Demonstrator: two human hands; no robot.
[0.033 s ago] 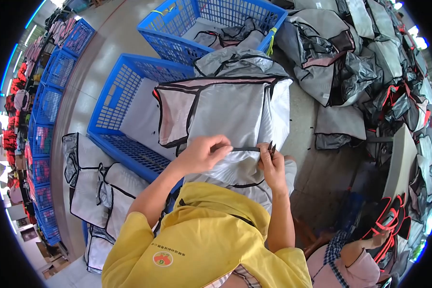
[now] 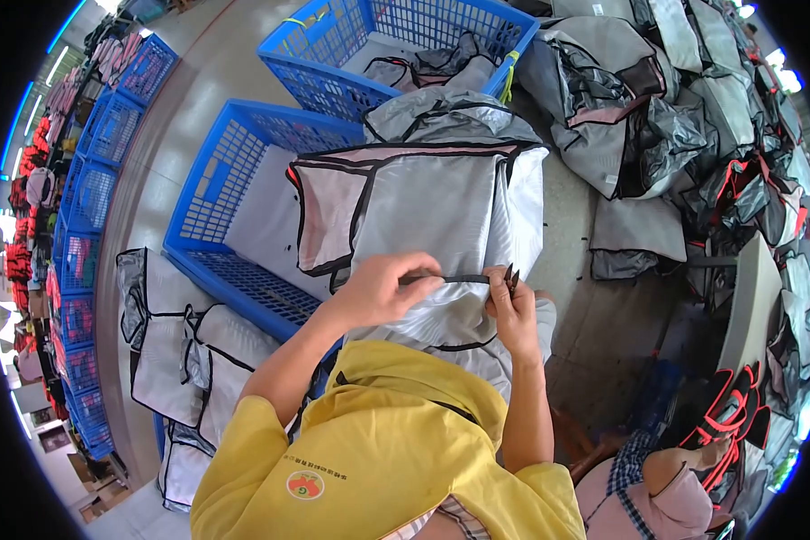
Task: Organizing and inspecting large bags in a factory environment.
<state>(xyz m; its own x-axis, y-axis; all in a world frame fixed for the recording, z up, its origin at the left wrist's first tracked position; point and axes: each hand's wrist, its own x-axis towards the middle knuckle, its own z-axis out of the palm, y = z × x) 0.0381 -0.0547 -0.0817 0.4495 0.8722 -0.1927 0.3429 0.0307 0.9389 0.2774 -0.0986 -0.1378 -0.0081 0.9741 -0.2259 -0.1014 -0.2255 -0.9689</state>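
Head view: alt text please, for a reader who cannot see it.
A person in a yellow shirt grips a grey fabric panel with black trim, left hand pinching a black strap, right hand holding small black snips. Blue plastic crates stand left; grey bags pile right.

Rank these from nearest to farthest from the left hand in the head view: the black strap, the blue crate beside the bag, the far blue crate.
1. Black strap: under the left hand itself, on the grey bag.
2. Blue crate beside the bag: to its left.
3. Far blue crate: at the top, beyond both.
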